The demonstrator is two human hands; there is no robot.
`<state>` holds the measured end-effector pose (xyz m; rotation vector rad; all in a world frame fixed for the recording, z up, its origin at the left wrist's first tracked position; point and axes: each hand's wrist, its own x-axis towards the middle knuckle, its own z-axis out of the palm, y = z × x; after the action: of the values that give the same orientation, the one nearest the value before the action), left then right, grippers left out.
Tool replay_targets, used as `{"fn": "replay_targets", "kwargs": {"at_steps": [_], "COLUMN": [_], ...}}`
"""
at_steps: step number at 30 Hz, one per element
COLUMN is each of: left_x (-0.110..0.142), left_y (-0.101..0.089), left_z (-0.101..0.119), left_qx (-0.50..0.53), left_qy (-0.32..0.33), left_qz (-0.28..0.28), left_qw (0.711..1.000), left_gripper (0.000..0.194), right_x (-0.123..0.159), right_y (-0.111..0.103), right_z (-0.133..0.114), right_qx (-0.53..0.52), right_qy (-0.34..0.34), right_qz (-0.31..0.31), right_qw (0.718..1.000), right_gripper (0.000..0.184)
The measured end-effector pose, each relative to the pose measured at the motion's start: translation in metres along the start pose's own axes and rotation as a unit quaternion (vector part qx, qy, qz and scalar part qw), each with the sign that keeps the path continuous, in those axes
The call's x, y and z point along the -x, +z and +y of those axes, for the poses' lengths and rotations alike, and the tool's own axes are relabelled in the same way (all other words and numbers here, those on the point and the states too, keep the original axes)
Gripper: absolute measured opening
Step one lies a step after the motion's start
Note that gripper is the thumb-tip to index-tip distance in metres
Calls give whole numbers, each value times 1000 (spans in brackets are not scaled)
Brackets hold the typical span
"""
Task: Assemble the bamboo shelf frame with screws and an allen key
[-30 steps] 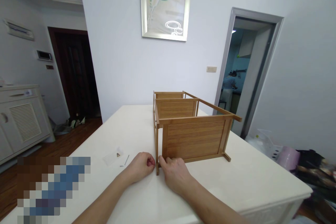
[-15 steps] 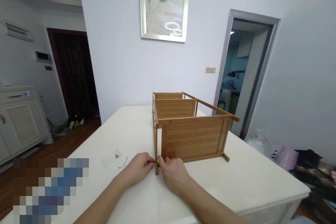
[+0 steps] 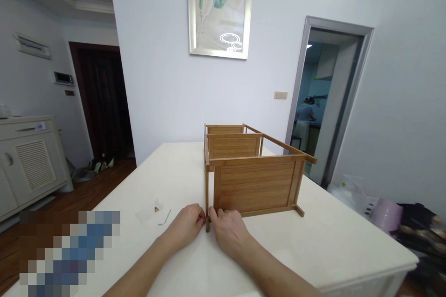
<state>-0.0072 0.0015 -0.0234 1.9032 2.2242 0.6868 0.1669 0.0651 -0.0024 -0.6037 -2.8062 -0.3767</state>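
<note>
A brown wooden shelf rack (image 3: 258, 185) lies on its side on the white table (image 3: 167, 162), its slatless panels standing upright. My left hand (image 3: 188, 223) is closed in a pinch at the outer side of the rack's near left leg, close to the tabletop. Whatever its fingertips hold is hidden or too small to name. Gripping the rack's lower near corner, my right hand (image 3: 230, 230) has its fingers curled over the bottom rail beside that leg. Left of my hands lie an L-shaped hex key (image 3: 166, 217) and a clear plastic bag (image 3: 144, 216) with small brass-coloured hardware (image 3: 156, 209) by it.
Behind the table rises a white wall with a framed picture (image 3: 220, 9). Through a doorway at the right, a person (image 3: 305, 113) stands in another room. A pink bin (image 3: 385, 215) and other items sit beyond the table's right edge. A white cabinet (image 3: 31, 153) is at the left.
The camera view has shifted slightly. Both hands stay at the same corner of the rack, and the left fingers have curled a little more at the leg.
</note>
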Motion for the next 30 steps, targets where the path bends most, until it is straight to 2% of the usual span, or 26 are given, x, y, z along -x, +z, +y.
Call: {"fn": "replay_targets", "kwargs": {"at_steps": [7, 14, 22, 30], "left_x": [0, -3, -4, -4], "left_y": [-1, -2, -9, -5], "left_z": [-2, -5, -11, -20], "left_qx": [6, 13, 12, 53], "left_qy": [-16, -43, -76, -71], "left_qz": [11, -12, -10, -2], "left_qw": [1000, 999, 997, 996], "left_gripper": [19, 24, 32, 22], "right_x": [-7, -15, -31, -28], "right_y": [-1, -3, -4, 2], "right_z": [-1, 1, -3, -6], "right_qx": [8, 12, 8, 8], "right_qy": [-22, -24, -33, -22], "right_qz": [0, -5, -11, -12], "right_qw": [1000, 1000, 999, 1000], "right_gripper": [16, 20, 19, 17]}}
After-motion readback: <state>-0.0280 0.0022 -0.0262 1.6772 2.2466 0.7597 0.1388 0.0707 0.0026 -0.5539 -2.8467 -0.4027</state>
